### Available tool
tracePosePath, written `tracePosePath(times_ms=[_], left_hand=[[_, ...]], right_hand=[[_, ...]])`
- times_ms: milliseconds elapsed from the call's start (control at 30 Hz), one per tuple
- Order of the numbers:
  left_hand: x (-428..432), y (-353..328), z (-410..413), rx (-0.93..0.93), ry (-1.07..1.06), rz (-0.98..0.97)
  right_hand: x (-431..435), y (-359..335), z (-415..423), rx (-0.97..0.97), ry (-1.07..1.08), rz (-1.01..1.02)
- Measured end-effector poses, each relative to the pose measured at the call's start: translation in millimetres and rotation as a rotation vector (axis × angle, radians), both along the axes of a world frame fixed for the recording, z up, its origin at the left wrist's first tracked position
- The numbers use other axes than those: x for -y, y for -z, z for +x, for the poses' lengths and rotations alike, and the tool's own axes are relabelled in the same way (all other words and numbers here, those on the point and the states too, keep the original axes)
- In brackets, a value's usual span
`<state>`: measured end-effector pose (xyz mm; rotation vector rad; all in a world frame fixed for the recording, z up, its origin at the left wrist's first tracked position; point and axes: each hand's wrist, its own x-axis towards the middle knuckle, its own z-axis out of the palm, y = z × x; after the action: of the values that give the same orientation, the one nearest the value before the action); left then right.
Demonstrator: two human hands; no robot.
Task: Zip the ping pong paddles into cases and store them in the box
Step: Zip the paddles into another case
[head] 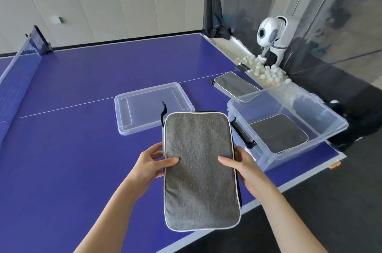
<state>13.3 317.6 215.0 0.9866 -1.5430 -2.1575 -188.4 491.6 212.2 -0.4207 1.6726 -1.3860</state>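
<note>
A grey fabric paddle case with white piping is held up over the near edge of the blue table. My left hand grips its left edge, thumb on top. My right hand grips its right edge the same way. A black wrist strap sticks out at the case's far left corner. The clear plastic box stands to the right with another grey case lying flat on its bottom. A third case lies on the table behind the box.
The box's clear lid lies flat on the table beyond the held case. A white ball-feeding machine and a trough of white balls sit at the far right edge. The net runs along the left.
</note>
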Motion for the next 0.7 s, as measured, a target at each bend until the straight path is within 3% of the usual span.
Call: tracePosePath(times_ms=[333, 700], left_hand=[[-113.8, -22.2, -122.1, -0.052, 0.011, -0.034], [-117.2, -34.1, -209.3, -0.093, -0.007, -0.031]], right_hand=[[-120.7, -30.0, -105.2, -0.061, 0.118, -0.037], [-120.6, -42.2, -193.4, -0.076, 0.113, -0.069]])
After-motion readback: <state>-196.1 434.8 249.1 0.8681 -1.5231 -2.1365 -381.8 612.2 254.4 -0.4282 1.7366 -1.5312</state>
